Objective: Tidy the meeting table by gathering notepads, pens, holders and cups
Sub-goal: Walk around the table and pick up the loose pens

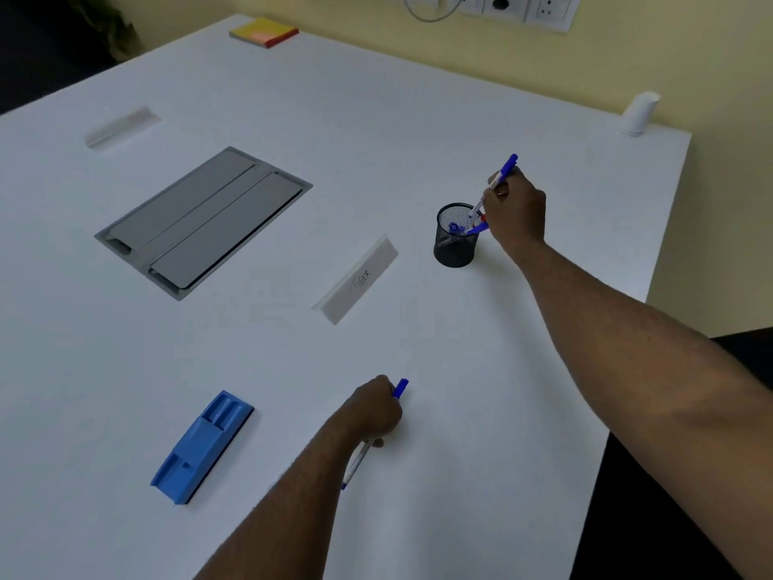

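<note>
While the right hand (516, 211) is reaching far over the white table (418, 140), its fingers are curled around a blue-capped marker (497, 184), which is tilted with its lower end inside the black mesh pen holder (455, 240). Some other blue pens (458, 228) are already standing in this holder, and one of them leans against the rim beside the hand. Nearer to the person, the left hand (372, 410) is closed in a fist around a second blue marker (399, 389); the cap comes out above the knuckles and the white body comes out below the hand, low over the table. A blue eraser (203, 447) lies to the left of this hand. Between the two hands stands a folded name card (357, 282). A grey cable hatch (205, 221) is set into the table, a second name card (121, 127) stands behind it, a pad of sticky notes (263, 32) lies at the far edge, and a white cup (638, 113) is at the far right corner.
</note>
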`<state>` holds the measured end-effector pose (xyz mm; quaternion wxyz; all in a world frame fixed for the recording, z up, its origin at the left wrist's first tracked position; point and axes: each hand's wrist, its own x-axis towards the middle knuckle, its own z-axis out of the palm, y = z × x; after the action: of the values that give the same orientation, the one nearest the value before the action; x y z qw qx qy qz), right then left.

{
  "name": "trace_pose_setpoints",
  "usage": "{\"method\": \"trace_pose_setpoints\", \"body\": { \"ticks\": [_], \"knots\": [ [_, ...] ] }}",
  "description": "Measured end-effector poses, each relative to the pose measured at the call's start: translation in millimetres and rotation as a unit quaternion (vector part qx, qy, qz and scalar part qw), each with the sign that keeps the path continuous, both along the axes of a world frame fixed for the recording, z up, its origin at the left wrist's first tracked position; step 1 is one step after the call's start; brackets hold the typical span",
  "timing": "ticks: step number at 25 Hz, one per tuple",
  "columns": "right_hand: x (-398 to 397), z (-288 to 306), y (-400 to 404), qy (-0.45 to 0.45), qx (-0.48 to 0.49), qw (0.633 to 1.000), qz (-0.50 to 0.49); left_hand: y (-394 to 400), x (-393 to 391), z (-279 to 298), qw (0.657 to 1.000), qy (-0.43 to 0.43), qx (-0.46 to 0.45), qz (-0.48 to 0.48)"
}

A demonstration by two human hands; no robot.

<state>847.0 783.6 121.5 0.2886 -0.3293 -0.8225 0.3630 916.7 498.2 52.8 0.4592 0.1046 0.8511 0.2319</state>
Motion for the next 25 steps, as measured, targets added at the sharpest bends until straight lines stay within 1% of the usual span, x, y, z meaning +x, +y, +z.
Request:
{"method": "trace_pose_setpoints", "body": {
  "ticks": [3, 5, 7, 9, 10, 11, 12, 13, 14, 15, 16, 17, 18, 20, 22, 23, 24, 25],
  "knots": [
    [-9, -13, 13, -0.101, 0.053, 0.993, 0.035, 3, -3, 1, 1.0, -0.012, 0.004, 0.02],
    [-8, -20, 16, -0.14, 0.054, 0.987, 0.051, 5, -4, 4, 0.999, -0.024, 0.007, 0.035],
    [0, -21, 8, -0.115, 0.062, 0.991, 0.03, 4, -3, 7, 0.997, -0.047, 0.017, 0.066],
    [11, -19, -13, -0.024, 0.119, 0.992, -0.044, 3, -4, 10, 0.991, -0.07, 0.038, 0.112],
    [17, -19, -29, 0.034, 0.129, 0.988, -0.072, 2, -5, 10, 0.985, -0.076, 0.056, 0.147],
    [23, -20, -48, 0.076, 0.103, 0.989, -0.076, 3, -6, 10, 0.974, -0.08, 0.082, 0.195],
    [30, -26, -67, 0.085, 0.047, 0.994, -0.051, 3, -8, 10, 0.957, -0.087, 0.116, 0.251],
    [38, -33, -85, 0.05, -0.03, 0.998, -0.001, 4, -10, 11, 0.935, -0.096, 0.152, 0.304],
    [46, -43, -103, -0.022, -0.112, 0.991, 0.068, 5, -13, 12, 0.913, -0.106, 0.186, 0.346],
    [56, -53, -118, -0.103, -0.186, 0.966, 0.145, 6, -15, 14, 0.896, -0.115, 0.213, 0.372],
    [66, -61, -133, -0.168, -0.241, 0.931, 0.215, 6, -16, 16, 0.885, -0.122, 0.232, 0.384],
    [76, -68, -144, -0.212, -0.266, 0.901, 0.269, 6, -18, 17, 0.88, -0.126, 0.244, 0.388],
    [83, -73, -154, -0.235, -0.271, 0.883, 0.301, 7, -20, 18, 0.878, -0.126, 0.248, 0.39],
    [90, -76, -165, -0.248, -0.258, 0.88, 0.312, 8, -20, 17, 0.881, -0.122, 0.248, 0.384],
    [88, -74, -164, -0.242, -0.227, 0.894, 0.3, 10, -19, 14, 0.887, -0.101, 0.261, 0.367],
    [85, -70, -158, -0.224, -0.21, 0.908, 0.283, 11, -17, 11, 0.895, -0.074, 0.268, 0.35],
    [80, -63, -149, -0.191, -0.197, 0.928, 0.253, 10, -16, 7, 0.912, -0.031, 0.263, 0.314],
    [75, -53, -137, -0.144, -0.187, 0.949, 0.211, 8, -15, 2, 0.939, 0.016, 0.236, 0.251]
  ]
}}
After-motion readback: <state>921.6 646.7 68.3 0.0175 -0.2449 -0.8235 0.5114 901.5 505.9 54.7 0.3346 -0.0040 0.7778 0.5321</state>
